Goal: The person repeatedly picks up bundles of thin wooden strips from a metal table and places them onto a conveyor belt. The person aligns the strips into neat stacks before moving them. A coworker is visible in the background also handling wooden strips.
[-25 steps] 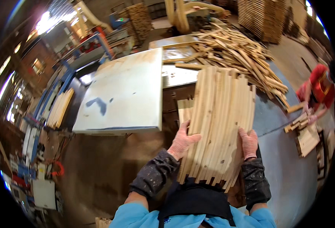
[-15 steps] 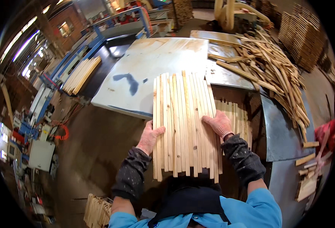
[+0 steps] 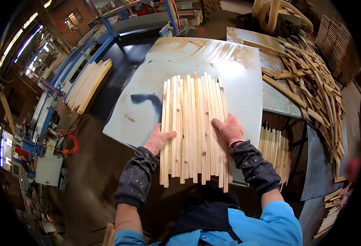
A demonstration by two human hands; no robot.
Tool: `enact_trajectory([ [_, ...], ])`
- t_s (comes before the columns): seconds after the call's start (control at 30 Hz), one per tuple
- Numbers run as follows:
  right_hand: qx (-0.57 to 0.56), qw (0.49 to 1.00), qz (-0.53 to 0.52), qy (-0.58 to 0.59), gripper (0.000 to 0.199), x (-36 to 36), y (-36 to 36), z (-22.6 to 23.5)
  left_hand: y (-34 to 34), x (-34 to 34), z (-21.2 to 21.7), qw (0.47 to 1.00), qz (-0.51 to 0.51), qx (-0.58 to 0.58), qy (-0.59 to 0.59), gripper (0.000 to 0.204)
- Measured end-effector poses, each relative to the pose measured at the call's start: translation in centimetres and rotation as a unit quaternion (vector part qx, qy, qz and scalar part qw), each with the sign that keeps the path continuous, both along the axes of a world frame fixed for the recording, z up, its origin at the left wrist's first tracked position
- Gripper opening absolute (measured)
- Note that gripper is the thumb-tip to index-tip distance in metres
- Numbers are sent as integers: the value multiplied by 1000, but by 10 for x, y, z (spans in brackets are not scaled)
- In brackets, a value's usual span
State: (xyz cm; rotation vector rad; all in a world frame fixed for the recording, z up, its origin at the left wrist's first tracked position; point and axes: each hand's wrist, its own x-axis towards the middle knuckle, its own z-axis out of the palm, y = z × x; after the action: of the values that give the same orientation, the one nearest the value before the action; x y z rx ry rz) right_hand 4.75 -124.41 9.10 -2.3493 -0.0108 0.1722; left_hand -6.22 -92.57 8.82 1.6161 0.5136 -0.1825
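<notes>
A row of long pale wooden strips [image 3: 192, 131], pressed side by side with uneven ends, is held between my two gloved hands. My left hand [image 3: 159, 138] grips the left edge, its thumb lying on top of the strips. On the opposite edge my right hand [image 3: 229, 129] clamps the row, also thumb on top. The fingers under the strips are hidden. Beneath and beyond the strips' far part lies a pale, stained tabletop [image 3: 238, 69]; whether the strips touch it I cannot tell.
At left, a stack of strips [image 3: 89, 86] lies on a blue-framed machine [image 3: 106, 30]. Scrap wood [image 3: 311, 90] is heaped on the right over a metal sheet [image 3: 322, 164]. More strips [image 3: 272, 149] stand below the table's right side. A white box [image 3: 49, 170] is at left.
My hands and the strips have come further over the tabletop, which now sits further right and nearer in view. Both hands keep their hold; the view has shifted.
</notes>
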Motion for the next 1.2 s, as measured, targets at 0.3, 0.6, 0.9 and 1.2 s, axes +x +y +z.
enact_trajectory([
  [0.3, -1, 999, -38, -8, 75, 86, 106, -6, 109, 95, 6, 998, -13, -53, -18, 64],
  [0.6, -75, 985, 8, -154, 86, 85, 147, 39, 190, 82, 46, 986, -31, -94, -131, 62],
  [0.9, 322, 929, 173, 49, 94, -24, 310, 107, 162, 82, 84, 936, -82, -272, -209, 68],
  [1.2, 319, 946, -50, 13, 61, -28, 210, 99, 204, 107, 42, 982, -69, -126, -123, 68],
])
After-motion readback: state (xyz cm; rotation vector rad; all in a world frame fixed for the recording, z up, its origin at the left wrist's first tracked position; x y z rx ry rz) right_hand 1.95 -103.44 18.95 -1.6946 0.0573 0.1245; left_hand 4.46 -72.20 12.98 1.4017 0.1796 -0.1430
